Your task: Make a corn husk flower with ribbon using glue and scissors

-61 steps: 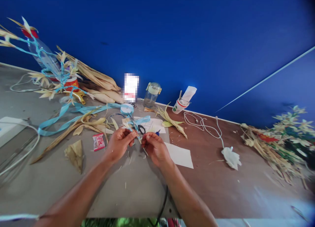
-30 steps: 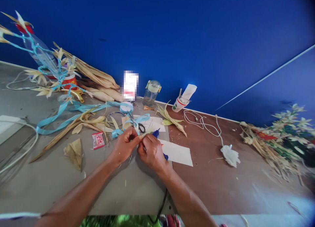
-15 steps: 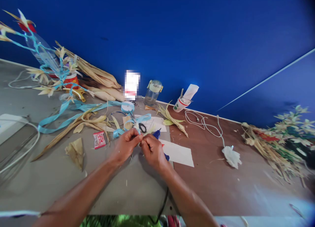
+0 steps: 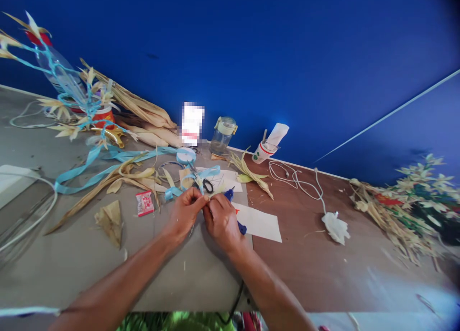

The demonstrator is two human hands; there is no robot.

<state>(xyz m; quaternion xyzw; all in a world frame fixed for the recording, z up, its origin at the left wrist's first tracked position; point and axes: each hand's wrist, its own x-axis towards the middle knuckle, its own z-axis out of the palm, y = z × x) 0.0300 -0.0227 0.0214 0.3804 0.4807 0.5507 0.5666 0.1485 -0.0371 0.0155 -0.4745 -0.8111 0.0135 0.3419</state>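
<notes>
My left hand [image 4: 183, 216] and my right hand [image 4: 223, 223] meet at the fingertips over the table. Both pinch a small pale corn husk piece [image 4: 217, 189], whose tip sticks out above the fingers; most of it is hidden. Partly covered by my right hand, a blue glue gun [image 4: 242, 228] lies on white paper [image 4: 262, 222]. Just beyond my fingers are scissors [image 4: 207, 186] with black handles. A loose light blue ribbon end [image 4: 173, 193] lies by my left hand, and its roll [image 4: 186, 155] stands farther back.
Dried husks [image 4: 134, 177] and a red packet [image 4: 144, 203] lie to the left. Blue-wrapped stems with husk flowers [image 4: 88, 108] stand behind them. At the back are a clear jar [image 4: 223, 138] and a paper cup [image 4: 264, 151]. A white cable [image 4: 298, 180] and a husk bundle [image 4: 381, 216] lie right.
My right hand has turned slightly, its fingers now reaching more over the husk piece. A little more of the scissors' handles shows. The hands remain together.
</notes>
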